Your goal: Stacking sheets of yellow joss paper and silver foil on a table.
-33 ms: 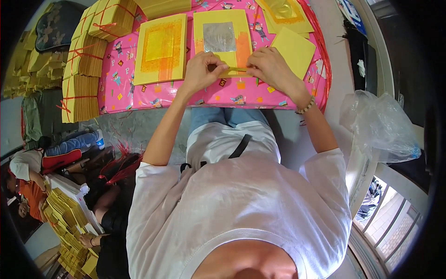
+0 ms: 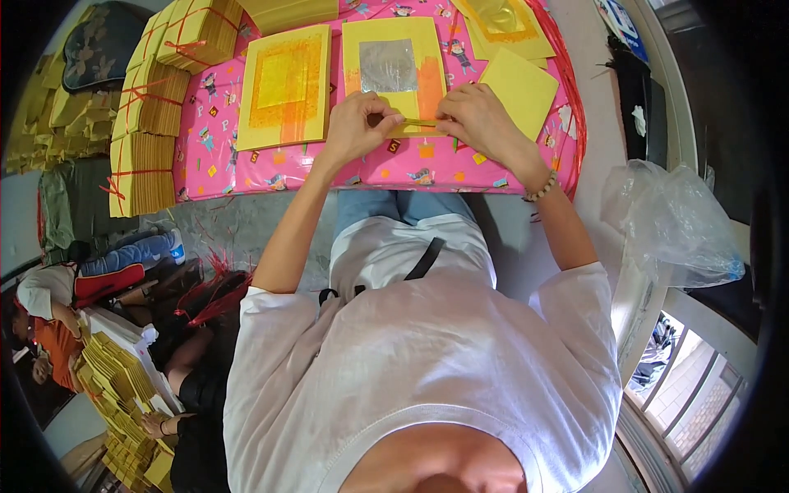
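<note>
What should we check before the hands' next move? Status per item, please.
1. Left hand has the thin yellow strip: ok, its left end is pinched between the fingers.
2. Right hand has the other end: ok, fingertips are on it.
3. Strip roughly level from side to side: ok.
4. Silver square in view: ok, on the yellow sheet, just beyond the hands.
5. Strip evenly rolled or folded: cannot tell, too small and its ends are hidden by fingers.
6. Tied bundles away from both hands: ok, at the table's left side.
</note>
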A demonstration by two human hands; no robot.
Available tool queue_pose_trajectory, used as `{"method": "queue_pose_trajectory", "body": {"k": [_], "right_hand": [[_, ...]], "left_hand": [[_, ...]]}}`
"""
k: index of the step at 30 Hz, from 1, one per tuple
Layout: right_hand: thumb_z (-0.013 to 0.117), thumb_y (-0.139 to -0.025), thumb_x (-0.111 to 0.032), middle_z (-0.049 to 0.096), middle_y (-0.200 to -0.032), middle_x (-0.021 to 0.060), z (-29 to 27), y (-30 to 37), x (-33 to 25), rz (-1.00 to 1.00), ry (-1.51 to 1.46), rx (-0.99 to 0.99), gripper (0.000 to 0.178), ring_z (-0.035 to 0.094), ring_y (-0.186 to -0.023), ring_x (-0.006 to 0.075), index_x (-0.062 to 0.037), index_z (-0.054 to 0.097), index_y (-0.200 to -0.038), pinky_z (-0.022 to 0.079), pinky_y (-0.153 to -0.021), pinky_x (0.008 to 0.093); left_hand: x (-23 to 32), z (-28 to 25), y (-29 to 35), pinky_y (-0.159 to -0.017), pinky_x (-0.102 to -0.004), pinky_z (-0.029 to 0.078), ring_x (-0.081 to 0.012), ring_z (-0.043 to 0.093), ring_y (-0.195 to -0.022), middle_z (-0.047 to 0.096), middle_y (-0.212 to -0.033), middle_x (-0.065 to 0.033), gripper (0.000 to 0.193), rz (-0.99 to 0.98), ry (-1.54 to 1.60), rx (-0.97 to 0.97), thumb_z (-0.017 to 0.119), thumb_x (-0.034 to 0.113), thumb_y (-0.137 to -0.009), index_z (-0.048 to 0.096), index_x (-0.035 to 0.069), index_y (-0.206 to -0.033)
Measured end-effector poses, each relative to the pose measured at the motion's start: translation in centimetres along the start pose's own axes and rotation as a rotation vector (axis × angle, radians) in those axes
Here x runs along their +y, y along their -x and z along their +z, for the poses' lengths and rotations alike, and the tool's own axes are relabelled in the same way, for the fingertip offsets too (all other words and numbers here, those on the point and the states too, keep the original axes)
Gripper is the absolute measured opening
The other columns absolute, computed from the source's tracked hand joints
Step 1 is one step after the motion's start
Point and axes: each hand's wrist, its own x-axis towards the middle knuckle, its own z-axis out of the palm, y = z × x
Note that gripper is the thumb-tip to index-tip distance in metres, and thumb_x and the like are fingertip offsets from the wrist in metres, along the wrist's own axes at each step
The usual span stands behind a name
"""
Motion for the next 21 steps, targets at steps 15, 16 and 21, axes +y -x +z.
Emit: {"method": "queue_pose_trajectory", "body": {"k": [15,16,21], "right_hand": [[0.058,-0.079,-0.011,0.059,-0.068,0.0117,-0.6,-1.3,0.1,-0.026,0.088,0.117,0.011,0.059,-0.071,0.0308,-0.0034,0.052,-0.083,0.045,-0.068,0.04],[0.059,-0.079,-0.013,0.06,-0.075,0.0138,-0.9,-1.4,-0.2,0.001,0.065,0.128,0.016,0.059,-0.077,0.0317,-0.0033,0.053,-0.089,0.046,-0.07,0.0401],[0.07,-0.078,-0.025,0.051,-0.113,0.022,-1.5,-1.7,-1.5,0.245,-0.35,0.452,0.057,0.054,-0.104,0.0329,-0.0004,0.042,-0.121,0.045,-0.086,0.0382]], "left_hand": [[1.9,-0.2,-0.5,-0.076,-0.039,0.046,-0.0298,0.056,-0.084,0.06,-0.085,-0.0119,0.036,0.332,-0.354,0.027,0.068,0.015,-0.071,0.056,0.007,-0.104],[1.7,0.0,-0.5,-0.076,-0.039,0.046,-0.0298,0.056,-0.084,0.06,-0.085,-0.0119,0.036,0.337,-0.361,0.035,0.068,0.015,-0.071,0.056,0.007,-0.104],[3.6,-1.8,-0.8,-0.068,-0.0397,0.046,-0.0301,0.055,-0.075,0.062,-0.079,-0.0111,0.025,0.27,-0.374,0.145,0.059,0.006,-0.078,0.058,0.006,-0.103]]}}
